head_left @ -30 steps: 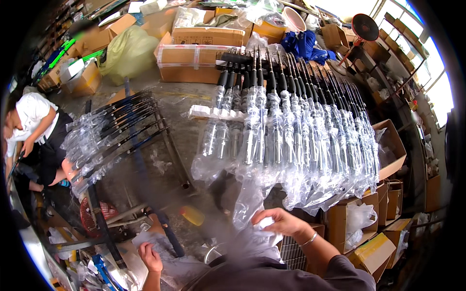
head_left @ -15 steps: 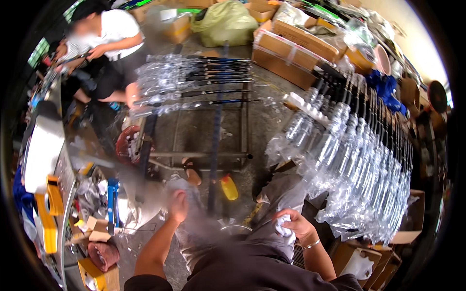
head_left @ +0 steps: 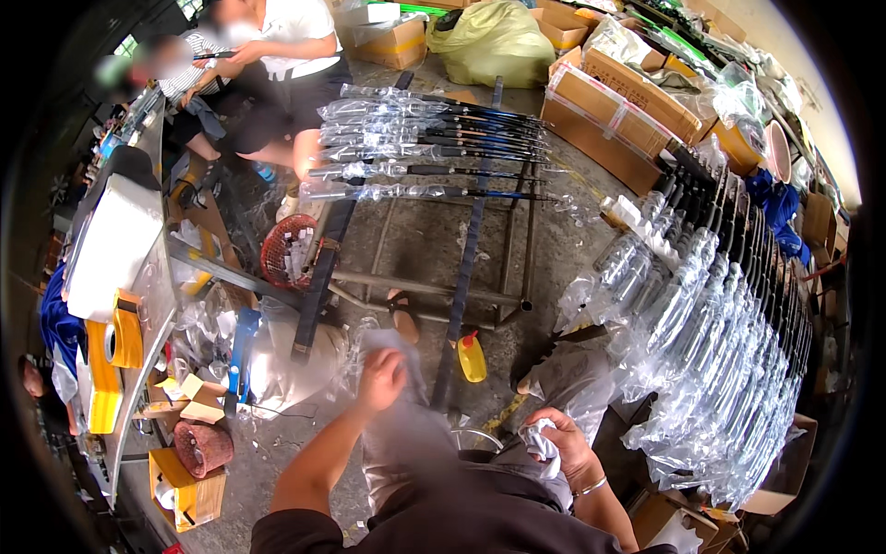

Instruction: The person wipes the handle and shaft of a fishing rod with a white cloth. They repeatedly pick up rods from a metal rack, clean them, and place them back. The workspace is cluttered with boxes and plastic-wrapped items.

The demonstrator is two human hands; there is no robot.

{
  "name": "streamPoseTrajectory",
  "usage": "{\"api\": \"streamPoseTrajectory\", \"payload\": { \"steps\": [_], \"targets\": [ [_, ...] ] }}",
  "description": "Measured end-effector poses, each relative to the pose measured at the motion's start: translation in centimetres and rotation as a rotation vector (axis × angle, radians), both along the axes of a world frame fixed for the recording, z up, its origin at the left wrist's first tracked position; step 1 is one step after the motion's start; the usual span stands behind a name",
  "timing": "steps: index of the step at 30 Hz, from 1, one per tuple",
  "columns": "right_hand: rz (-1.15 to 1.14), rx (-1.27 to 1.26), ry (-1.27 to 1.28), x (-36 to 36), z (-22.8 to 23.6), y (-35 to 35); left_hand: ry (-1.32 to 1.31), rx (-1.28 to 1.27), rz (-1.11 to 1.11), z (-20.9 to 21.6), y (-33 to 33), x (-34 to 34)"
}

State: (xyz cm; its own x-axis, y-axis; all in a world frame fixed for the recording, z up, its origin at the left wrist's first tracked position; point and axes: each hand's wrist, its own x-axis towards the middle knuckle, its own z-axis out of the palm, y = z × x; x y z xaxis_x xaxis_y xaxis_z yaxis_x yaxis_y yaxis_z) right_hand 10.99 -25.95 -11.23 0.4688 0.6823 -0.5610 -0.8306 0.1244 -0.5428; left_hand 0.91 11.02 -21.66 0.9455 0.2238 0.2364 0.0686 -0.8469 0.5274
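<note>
fingers (head_left: 556,419) of right hand (head_left: 573,444) hold one cloth (head_left: 540,443)

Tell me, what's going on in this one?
The right hand holds a crumpled white wad. The left hand is near the left knee; whether it grips anything is unclear. Ahead, plastic-wrapped rods lie across a rack, with more rods lined up at right. At upper left, a person in white holds a slim dark thing.

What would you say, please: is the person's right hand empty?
No, the right hand holds a crumpled white wad between its thumb and fingers.
</note>
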Motion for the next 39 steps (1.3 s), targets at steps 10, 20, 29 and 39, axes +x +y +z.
{"api": "streamPoseTrajectory", "payload": {
  "steps": [10, 20, 29, 39],
  "targets": [
    [-0.003, -0.023, 0.178, 1.4, -2.2, 1.6, -0.199, 0.147, 0.096, 5.3, 9.9, 18.9],
    [-0.1, -0.059, 0.252, 2.6, -4.2, 3.2, 0.04, 0.501, 0.01, 4.1, 19.2, 37.1],
    [-0.08, -0.153, 0.286, 2.8, -6.4, 3.9, 0.101, 0.594, 0.032, 2.6, 20.2, 43.3],
    [-0.104, -0.125, 0.311, 3.1, -6.9, 3.2, 0.187, 0.761, -0.014, 2.2, 20.7, 45.0]
  ]
}}
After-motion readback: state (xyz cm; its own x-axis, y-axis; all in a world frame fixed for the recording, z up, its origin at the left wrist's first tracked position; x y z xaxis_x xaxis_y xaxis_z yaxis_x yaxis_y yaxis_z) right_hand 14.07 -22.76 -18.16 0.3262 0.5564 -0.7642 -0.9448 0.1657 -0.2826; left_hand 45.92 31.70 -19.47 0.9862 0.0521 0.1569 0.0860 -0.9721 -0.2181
